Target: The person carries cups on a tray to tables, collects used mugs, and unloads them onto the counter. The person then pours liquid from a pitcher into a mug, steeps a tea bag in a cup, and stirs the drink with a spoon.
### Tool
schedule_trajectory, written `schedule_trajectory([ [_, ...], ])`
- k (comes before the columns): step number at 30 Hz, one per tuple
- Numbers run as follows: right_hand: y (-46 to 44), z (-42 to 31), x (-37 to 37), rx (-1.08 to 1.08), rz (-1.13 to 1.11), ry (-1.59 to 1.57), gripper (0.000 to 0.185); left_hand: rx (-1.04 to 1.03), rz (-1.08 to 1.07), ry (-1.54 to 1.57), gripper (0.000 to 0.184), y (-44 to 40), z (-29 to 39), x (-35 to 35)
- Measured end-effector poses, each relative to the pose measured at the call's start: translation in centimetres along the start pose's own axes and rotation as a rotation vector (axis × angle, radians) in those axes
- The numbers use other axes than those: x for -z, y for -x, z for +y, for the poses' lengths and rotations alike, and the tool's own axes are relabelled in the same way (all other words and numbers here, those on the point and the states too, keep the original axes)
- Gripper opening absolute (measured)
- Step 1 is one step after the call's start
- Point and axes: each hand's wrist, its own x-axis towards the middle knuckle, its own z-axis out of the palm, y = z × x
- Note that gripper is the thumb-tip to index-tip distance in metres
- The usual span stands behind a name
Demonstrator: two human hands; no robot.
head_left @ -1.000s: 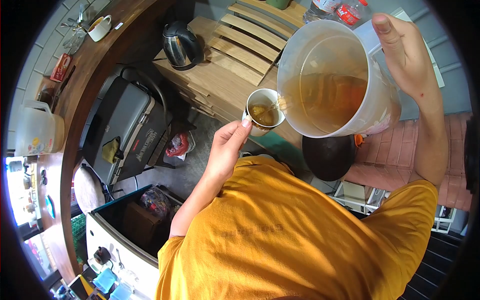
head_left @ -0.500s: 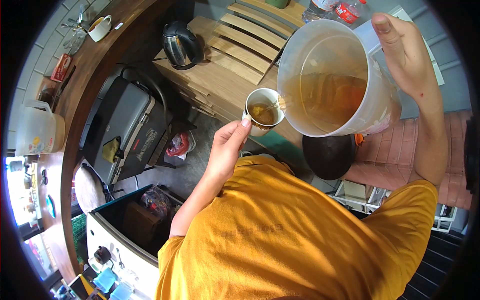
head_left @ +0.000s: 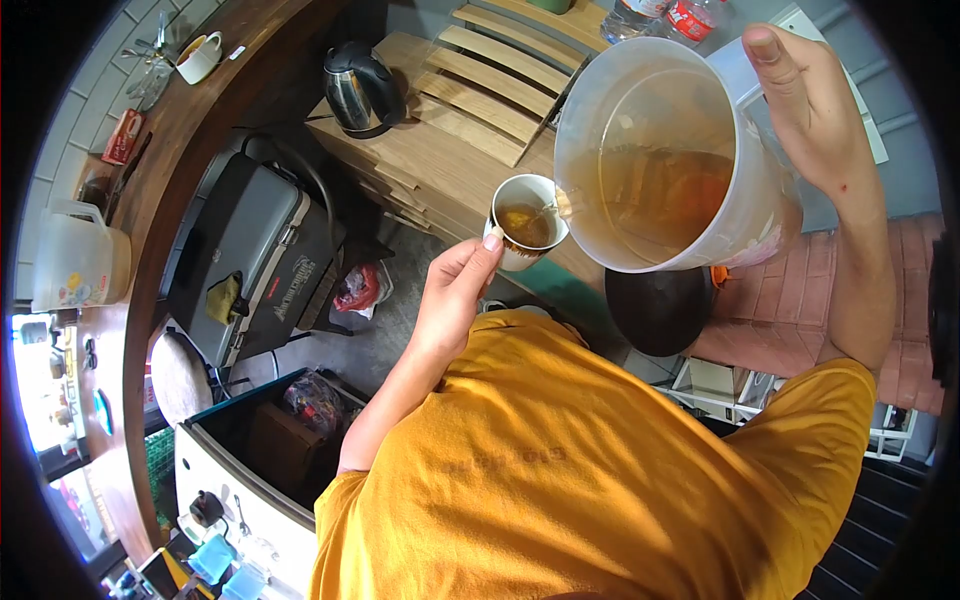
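Observation:
My right hand (head_left: 805, 110) is closed around the handle of a large translucent plastic pitcher (head_left: 765, 200), tilted to the left. Brown, tea-like liquid (head_left: 655, 195) lies along its lower side, and a thin stream leaves its spout. That stream falls into a white mug (head_left: 507, 256) with a dark pattern, which is partly filled with amber liquid. My left hand (head_left: 462, 285) grips the mug at its near side, with the thumb on the rim; the other fingers are mostly hidden. The mug's rim is just left of the pitcher's spout.
An electric kettle (head_left: 362, 90) stands on the wooden cabinet beside a slatted wood rack (head_left: 490, 80). Plastic bottles (head_left: 690, 20) are behind the pitcher. On the left counter are a white cup (head_left: 200, 60) and another pitcher (head_left: 85, 260). A black round seat (head_left: 655, 312) sits below the pitcher.
Both hands hold nearly the same pose. Liquid keeps running from the pitcher into the mug, and the mug has shifted very slightly upward.

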Motion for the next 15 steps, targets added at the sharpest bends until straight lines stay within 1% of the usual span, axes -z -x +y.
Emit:
schedule_trajectory([
  [7,0.35,0.25,0.14,0.005,0.028,0.018,0.060,-0.015,0.000,0.000,0.035,0.14,0.06,-0.28],
  [10,0.47,0.37,0.31,-0.029,-0.005,0.032,0.060,-0.006,-0.008,0.006,0.035,0.16,0.01,-0.32],
  [15,0.64,0.38,-0.19,-0.003,0.045,-0.009,0.060,-0.011,-0.009,0.012,0.034,0.22,-0.01,-0.53],
])
